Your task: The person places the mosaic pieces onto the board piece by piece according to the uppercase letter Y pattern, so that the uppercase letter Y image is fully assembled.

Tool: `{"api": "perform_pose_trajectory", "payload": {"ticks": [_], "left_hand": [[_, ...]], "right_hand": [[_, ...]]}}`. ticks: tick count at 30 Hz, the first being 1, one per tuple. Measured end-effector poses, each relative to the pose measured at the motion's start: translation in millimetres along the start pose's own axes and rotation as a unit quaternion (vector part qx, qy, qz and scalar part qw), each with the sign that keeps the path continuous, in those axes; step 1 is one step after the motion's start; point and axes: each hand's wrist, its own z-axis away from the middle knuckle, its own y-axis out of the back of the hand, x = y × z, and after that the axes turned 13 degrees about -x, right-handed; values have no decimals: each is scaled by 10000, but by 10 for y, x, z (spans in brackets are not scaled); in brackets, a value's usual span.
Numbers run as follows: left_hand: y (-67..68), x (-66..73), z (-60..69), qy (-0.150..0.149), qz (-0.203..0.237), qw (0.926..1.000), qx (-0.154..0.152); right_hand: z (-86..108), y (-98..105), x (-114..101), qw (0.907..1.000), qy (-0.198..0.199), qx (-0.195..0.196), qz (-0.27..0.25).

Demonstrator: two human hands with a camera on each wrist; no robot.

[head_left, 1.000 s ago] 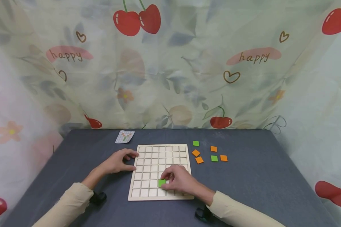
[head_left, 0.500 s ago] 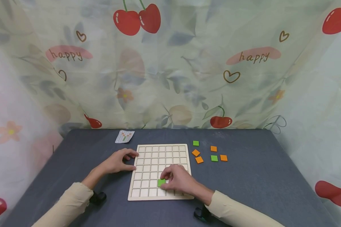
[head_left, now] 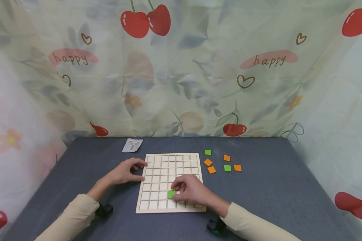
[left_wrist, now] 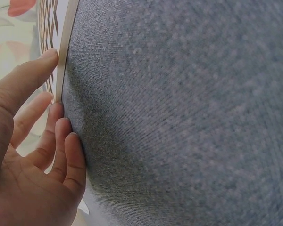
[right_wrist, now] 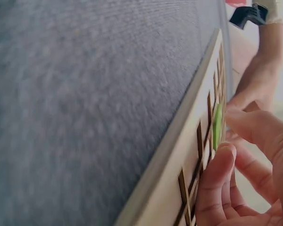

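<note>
Right hand (head_left: 190, 190) pinches green tile (head_left: 171, 194) at the board (head_left: 155, 186) below (loose tiles (head_left: 212, 170) beyond it). Left hand (head_left: 126, 172), relaxed, touches board's edge.

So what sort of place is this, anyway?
Probably a small screened-off tabletop work area: a cherry-print cloth hangs behind and beside a dark table, on which a gridded board lies.
</note>
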Motion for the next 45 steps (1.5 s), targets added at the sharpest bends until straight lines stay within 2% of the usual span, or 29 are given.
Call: {"api": "perform_pose_trajectory", "payload": {"ticks": [5, 15, 19, 26, 38, 45], "left_hand": [[-8, -29, -13, 26, 17, 10000, -19], [11, -21, -31, -11, -33, 10000, 6], [13, -12, -33, -79, -33, 10000, -16], [16, 1, -25, -14, -54, 10000, 3], [6, -26, -23, -109, -47, 9999, 22], [9, -36, 0, -61, -51, 10000, -43]], "right_hand": [[116, 130, 27, 9995, 168, -96, -259], [498, 535, 149, 9984, 475, 7, -310], [665, 651, 245, 9988, 376, 68, -318], [887, 789, 383, 9989, 139, 261, -366], [1121, 996, 640, 9975, 64, 574, -417], [1197, 1123, 744, 9970, -172, 714, -223]]}}
